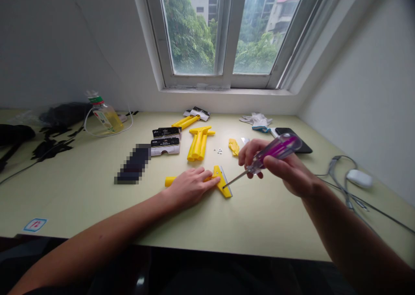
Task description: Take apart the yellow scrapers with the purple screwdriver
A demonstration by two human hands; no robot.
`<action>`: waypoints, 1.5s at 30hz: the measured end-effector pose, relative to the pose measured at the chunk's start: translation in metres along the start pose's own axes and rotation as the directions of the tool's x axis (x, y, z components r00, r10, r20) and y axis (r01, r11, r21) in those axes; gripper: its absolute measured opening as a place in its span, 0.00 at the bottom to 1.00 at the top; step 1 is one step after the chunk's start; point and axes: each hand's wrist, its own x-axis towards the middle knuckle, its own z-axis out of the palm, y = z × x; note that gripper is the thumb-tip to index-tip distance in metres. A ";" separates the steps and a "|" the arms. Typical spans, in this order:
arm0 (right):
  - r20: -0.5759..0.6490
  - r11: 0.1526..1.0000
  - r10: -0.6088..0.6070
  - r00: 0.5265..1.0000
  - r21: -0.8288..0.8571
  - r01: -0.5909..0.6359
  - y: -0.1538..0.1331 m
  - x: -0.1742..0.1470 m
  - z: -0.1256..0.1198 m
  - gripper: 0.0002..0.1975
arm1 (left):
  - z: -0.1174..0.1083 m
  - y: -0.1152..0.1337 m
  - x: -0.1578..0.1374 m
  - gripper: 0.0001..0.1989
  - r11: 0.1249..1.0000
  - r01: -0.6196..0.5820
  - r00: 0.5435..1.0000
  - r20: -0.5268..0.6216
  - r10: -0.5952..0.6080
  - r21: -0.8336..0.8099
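Observation:
A yellow scraper [218, 174] with a metal blade along its right edge lies on the table, its handle pointing left. My left hand [193, 185] is closed over the handle and presses it down, fingers reaching the head. My right hand [272, 161] grips a screwdriver [279, 150] with a clear purple handle; its tip meets the scraper head near the lower end. Beyond them sit a small group of tiny screws or nuts [219, 150], a stack of yellow scraper handles [198, 144] and flat yellow pieces [233, 147] beside a thin blade [245, 141].
Black-and-white packages [165, 147] and a pixelated dark object [133, 165] lie left. More yellow handles [186, 122] are at the back. A bottle of yellow liquid [108, 118] stands far left. Gloves [257, 121], a black device [293, 139], cables [333, 178] and a white mouse-like object [359, 178] occupy the right.

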 end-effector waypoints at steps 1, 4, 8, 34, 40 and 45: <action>0.031 0.999 -0.008 0.999 -0.053 0.010 -0.005 0.005 0.001 0.20 | 0.000 0.000 0.000 0.20 1.000 -0.001 1.000 -0.002 0.001 0.000; -0.007 0.956 0.008 1.000 -0.294 -0.010 -0.016 0.016 -0.001 0.18 | 0.001 0.000 0.001 0.20 1.000 -0.008 1.000 -0.007 0.008 0.002; -0.138 0.885 0.033 0.990 -0.457 -0.094 -0.026 0.018 -0.015 0.27 | 0.000 0.000 0.001 0.21 1.000 -0.008 1.000 -0.002 0.008 -0.010; 0.090 0.752 -0.046 0.995 -0.652 0.094 -0.045 0.055 -0.062 0.13 | 0.000 0.001 0.001 0.21 1.000 -0.009 1.000 -0.010 0.009 0.012; 0.180 0.739 0.077 0.981 -0.671 0.066 -0.058 0.064 -0.052 0.06 | 0.001 0.001 0.001 0.21 1.000 -0.002 1.000 -0.007 0.002 0.006; 0.219 0.789 0.082 0.972 -0.610 0.071 -0.073 0.061 -0.042 0.10 | 0.000 0.001 0.001 0.21 1.000 -0.001 1.000 -0.021 0.001 0.002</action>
